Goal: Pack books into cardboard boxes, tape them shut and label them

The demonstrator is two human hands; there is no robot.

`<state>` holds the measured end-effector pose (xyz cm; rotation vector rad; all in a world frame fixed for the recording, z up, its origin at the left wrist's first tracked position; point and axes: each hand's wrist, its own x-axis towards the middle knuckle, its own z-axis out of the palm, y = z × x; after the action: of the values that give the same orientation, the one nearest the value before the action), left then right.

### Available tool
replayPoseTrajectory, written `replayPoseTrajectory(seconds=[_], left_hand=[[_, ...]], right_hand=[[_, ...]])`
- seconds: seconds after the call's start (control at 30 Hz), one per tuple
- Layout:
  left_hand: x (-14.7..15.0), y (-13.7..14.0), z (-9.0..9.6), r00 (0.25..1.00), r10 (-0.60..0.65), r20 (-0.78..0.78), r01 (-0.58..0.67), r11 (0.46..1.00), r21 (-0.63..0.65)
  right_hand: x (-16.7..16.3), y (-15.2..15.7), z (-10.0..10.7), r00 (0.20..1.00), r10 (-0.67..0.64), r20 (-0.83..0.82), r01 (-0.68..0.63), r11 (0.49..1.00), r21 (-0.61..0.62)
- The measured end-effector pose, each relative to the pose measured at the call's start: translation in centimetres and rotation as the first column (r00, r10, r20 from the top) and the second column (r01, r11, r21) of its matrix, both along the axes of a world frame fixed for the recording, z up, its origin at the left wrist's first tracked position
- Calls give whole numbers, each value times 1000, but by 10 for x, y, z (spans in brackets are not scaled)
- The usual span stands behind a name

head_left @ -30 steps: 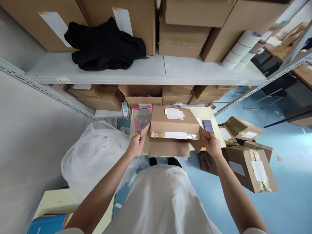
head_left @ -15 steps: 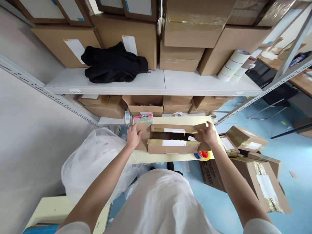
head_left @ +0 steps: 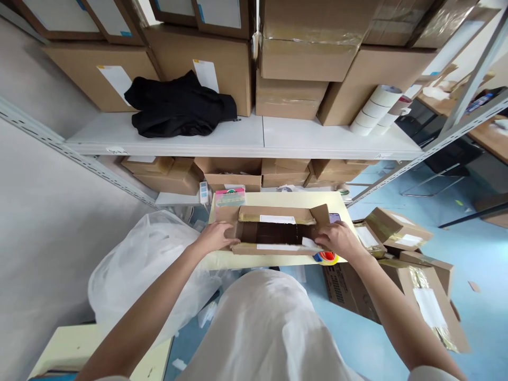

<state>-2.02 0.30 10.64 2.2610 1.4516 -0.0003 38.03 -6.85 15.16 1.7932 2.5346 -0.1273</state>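
Observation:
A long cardboard box [head_left: 246, 249] lies on the pale yellow table [head_left: 273, 199] in front of me. Its top is open, the long flaps stand apart with white labels on them, and the inside looks dark. My left hand [head_left: 216, 236] grips the left end of the box, fingers closed at the rim. At the right end my right hand [head_left: 338, 238] is closed on the box edge, by a white paper piece [head_left: 310, 243]. Just below that hand, partly hidden by the box, is a roll of tape [head_left: 328, 257]. Behind it shows part of a phone [head_left: 334, 217].
A shelf [head_left: 238, 138] crosses ahead, carrying large boxes [head_left: 296, 58], a black garment [head_left: 180, 106] and white rolls [head_left: 373, 111]. A pink-and-green packet [head_left: 230, 197] sits at the table's back left. A translucent bag [head_left: 146, 270] bulges left; cartons [head_left: 424, 296] pile on the floor right.
Both hands have moved inward and down from the outspread end flaps to the box's ends. The long flaps are wider apart, showing more of the dark inside. The phone has come into view.

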Motion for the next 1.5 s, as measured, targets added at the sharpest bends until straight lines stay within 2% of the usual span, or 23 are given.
replayPoseTrajectory(seconds=[0.1, 0.2, 0.27, 0.37, 0.43, 0.53, 0.7, 0.8, 0.9, 0.97, 1.13, 1.23, 1.4, 1.5], left_hand=[[1, -11, 6, 999, -5, 33, 8, 995, -99], [11, -25, 6, 1000, 16, -3, -17, 984, -177], [20, -34, 1, 998, 36, -58, -47, 975, -216], [32, -44, -9, 993, 55, -102, -77, 969, -234], [38, -48, -16, 992, 66, -106, -87, 974, -207], [44, -53, -27, 987, 118, -106, -129, 987, -101], [55, -60, -51, 969, 241, -60, -235, 968, 91], [59, -62, -64, 962, 272, -3, -269, 953, 142], [59, -64, -72, 960, 280, 30, -281, 947, 153], [60, -65, -74, 957, 287, 44, -291, 945, 147], [69, -68, -71, 940, 336, 54, -339, 936, 96], [74, -68, -67, 931, 360, 64, -364, 928, 76], [72, -67, -63, 931, 359, 66, -364, 926, 100], [71, -64, -62, 925, 377, 51, -380, 919, 102]], right_hand=[[-5, -11, -2, 1000, 12, -10, -13, 996, -86], [-16, -18, -11, 998, -8, 70, 16, 993, -114], [-22, -15, -17, 996, 26, 83, -15, 992, -127], [-22, 6, -26, 998, 35, 59, -29, 995, -98], [-18, 29, -31, 999, -26, 40, 28, 998, -56], [-8, 64, -43, 990, -140, -30, 138, 990, -41], [1, 101, -83, 945, -233, -231, 187, 961, -205], [4, 106, -103, 887, -289, -359, 218, 949, -226], [8, 95, -110, 835, -297, -464, 238, 954, -183], [10, 76, -108, 823, -295, -486, 256, 955, -148], [4, 2, -102, 853, -338, -399, 275, 939, -207], [-7, -26, -106, 859, -380, -342, 322, 922, -216], [-25, -26, -121, 812, -411, -416, 406, 908, -105], [-27, -21, -125, 772, -426, -472, 437, 895, -91]])
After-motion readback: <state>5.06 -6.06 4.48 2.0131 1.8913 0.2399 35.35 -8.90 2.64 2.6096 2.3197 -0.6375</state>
